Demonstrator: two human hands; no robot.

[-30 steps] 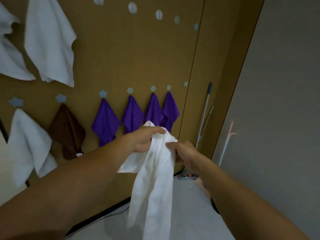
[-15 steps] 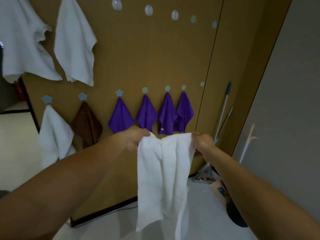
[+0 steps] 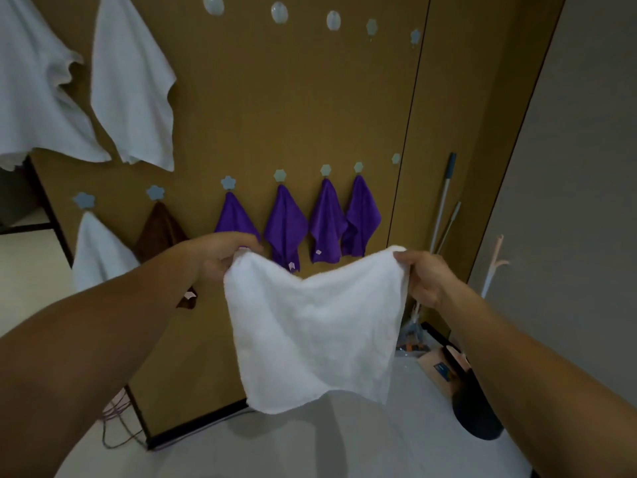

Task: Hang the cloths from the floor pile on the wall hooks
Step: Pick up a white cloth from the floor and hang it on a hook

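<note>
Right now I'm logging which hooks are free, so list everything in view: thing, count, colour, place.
held cloth: 1, white, spread between both hands
upper hung cloths: 2, white, top left of the wall
lower hung cloth: 1, white, leftmost lower hook
brown cloth: 1, brown, second lower hook
purple cloths: 4, purple, next four lower hooks
bare hooks: 6, pale, five in the upper row, one at the lower row's right end
poles: 2, grey, leaning in the corner
dark object: 1, black, floor at right, cannot tell what
left hand: 1, grips the held cloth's top left corner
right hand: 1, grips its top right corner
</note>
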